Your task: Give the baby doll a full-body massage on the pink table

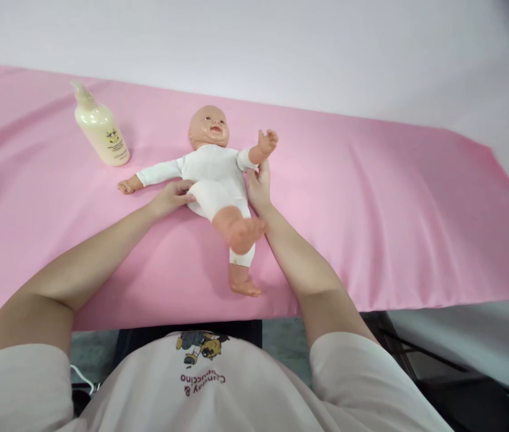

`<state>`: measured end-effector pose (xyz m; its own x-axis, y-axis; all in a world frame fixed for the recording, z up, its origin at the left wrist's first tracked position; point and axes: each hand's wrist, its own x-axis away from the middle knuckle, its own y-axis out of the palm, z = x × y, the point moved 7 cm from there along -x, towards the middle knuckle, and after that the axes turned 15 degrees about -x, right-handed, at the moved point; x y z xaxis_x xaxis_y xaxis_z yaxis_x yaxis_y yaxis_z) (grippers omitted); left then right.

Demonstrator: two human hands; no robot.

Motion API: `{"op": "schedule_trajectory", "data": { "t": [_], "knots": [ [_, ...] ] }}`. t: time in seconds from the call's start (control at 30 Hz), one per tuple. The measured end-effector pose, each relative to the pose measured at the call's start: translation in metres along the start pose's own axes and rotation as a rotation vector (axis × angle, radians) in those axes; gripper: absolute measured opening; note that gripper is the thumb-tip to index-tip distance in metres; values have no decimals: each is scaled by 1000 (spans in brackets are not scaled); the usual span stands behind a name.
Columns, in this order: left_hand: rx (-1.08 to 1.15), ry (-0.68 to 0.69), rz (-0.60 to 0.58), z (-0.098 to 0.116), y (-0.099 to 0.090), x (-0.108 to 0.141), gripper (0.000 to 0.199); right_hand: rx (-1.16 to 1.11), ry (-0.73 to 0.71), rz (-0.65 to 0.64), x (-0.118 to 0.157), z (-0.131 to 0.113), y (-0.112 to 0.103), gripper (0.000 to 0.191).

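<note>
Pink cloth [33,198] spread beneath doll [216,171]. Cream pump bottle [104,135] stood left of doll, near its outstretched arm. Left hand [176,197] at doll's left-side hip, thumb and fingers pinching white body. Doll lay on back on cloth, one leg raised. Right hand [260,187] right of doll, below lifted arm; fingers bent, partly hidden, pinch impossible to tell.

Indoor room, exact kind unclear, pink cloth-covered table [398,234], plain white backdrop [281,48], grey floor [284,348]
</note>
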<state>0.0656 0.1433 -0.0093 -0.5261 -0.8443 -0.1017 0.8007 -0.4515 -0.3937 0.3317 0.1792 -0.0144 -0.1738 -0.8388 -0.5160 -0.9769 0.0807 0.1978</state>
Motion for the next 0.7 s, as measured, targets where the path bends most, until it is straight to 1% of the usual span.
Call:
{"op": "schedule_trajectory", "data": {
  "t": [0.1, 0.2, 0.33, 0.4, 0.47, 0.57, 0.63, 0.7],
  "knots": [
    [1, 3, -14, 5, 0, 0, 49, -29, -4, 81, -1, 3, -10, 62],
    [13, 15, -37, 3, 1, -1, 44, -97, 40, 158, -2, 12, -19, 59],
    [19, 16, -56, -2, 2, -2, 44, -278, 213, 302, -3, 35, -29, 51],
    [25, 13, -58, -1, 3, -2, 42, -371, 302, 381, -2, 46, -33, 46],
    [33, 10, -55, 1, 3, -1, 41, -435, 361, 439, -2, 53, -35, 43],
    [31, -1, -42, 5, 3, 0, 40, -457, 370, 455, -3, 54, -36, 42],
    [27, -10, -35, 6, 3, 1, 39, -429, 332, 424, -3, 50, -35, 43],
    [21, -20, -31, 5, 3, 0, 39, -358, 264, 385, -3, 42, -34, 45]
  ]
}}
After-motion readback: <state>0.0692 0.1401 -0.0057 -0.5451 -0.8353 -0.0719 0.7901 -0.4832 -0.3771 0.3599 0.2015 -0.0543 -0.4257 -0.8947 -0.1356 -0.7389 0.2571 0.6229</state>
